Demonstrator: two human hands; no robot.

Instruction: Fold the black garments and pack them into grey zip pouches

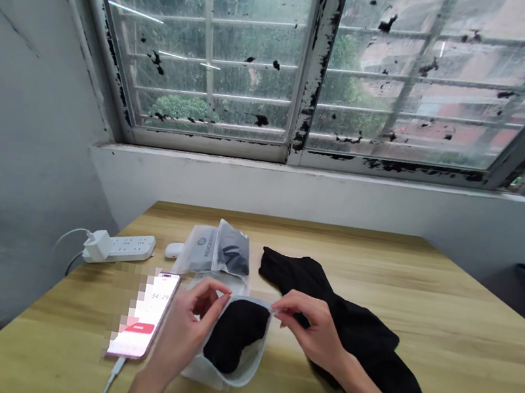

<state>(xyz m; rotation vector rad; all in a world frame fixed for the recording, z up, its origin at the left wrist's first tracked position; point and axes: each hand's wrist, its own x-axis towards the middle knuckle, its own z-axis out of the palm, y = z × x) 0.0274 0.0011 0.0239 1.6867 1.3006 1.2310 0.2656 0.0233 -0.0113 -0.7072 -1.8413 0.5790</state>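
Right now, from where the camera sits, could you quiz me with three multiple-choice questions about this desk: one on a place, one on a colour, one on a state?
1. Where does the phone lie?
A. Left of the person's left hand
B. On the window sill
C. Inside a bag

2. What colour is the cloth beside the right hand?
A. Red
B. Black
C. White

3. What state is the translucent pouch in?
A. Zipped shut and empty
B. Lying untouched
C. Held open, with dark fabric inside

Answers:
1. A, since the phone shows just left of that hand on the wooden table.
2. B, since the cloth shows black against the wood.
3. C, since both hands hold its mouth apart around the fabric.
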